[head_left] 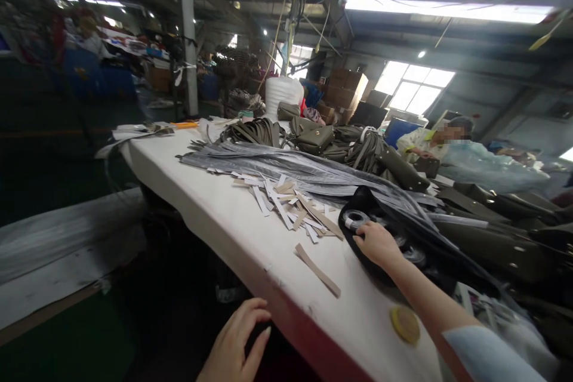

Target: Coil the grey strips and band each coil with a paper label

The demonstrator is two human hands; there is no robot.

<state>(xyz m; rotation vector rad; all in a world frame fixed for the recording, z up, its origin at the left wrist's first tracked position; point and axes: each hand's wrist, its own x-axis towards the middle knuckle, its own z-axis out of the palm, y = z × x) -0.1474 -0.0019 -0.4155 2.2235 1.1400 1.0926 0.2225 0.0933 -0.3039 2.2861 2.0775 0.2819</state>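
My right hand [378, 243] reaches into a black bag or cloth [364, 200] on the white table, its fingers at a coiled, clear-wrapped roll [356, 219]; whether it grips the roll is hard to tell. More shiny rolls [412, 255] lie in the black holder beside the wrist. Off the table's near edge, my left hand [242, 340] hangs with curled fingers apart and nothing between them. Left of my right hand is a pile of white and tan strips [290, 209], with one tan strip [317, 270] lying separately.
Long grey strips [286, 167] stretch across the white table [215, 221]. Dark olive bags [316, 136] and straps are heaped behind. A round yellow object [405, 324] sits near the front edge. Across the table, a person [421, 143] handles a dark piece.
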